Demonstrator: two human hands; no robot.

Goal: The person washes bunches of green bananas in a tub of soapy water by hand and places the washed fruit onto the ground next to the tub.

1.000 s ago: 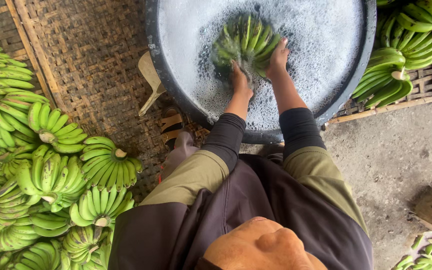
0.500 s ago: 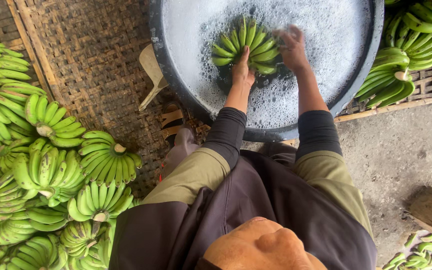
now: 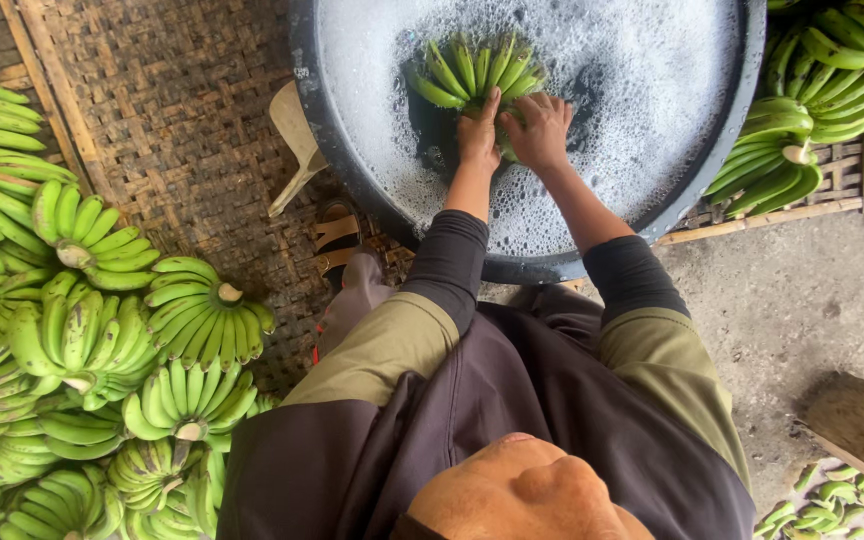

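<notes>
A bunch of green bananas point(image 3: 472, 70) sits in foamy water inside a large round dark tub point(image 3: 332, 150). Both my hands are on the near side of that bunch. My left hand point(image 3: 478, 135) grips its left part, fingers closed around the fruit. My right hand point(image 3: 540, 128) presses on its right part, fingers curled over the bananas. My arms reach forward in dark sleeves over olive ones.
Several green banana bunches point(image 3: 92, 340) are piled on the woven mat point(image 3: 192, 130) at my left. More bunches point(image 3: 812, 110) lie on a wooden rack to the tub's right. A sandal point(image 3: 337, 235) and a pale scoop point(image 3: 297, 150) rest by the tub. Bare concrete and a wooden block point(image 3: 862, 425) are at right.
The bunch has been turned in the water and now sits further left. My right hand moved from the bunch's far right side onto its near side, next to my left hand.
</notes>
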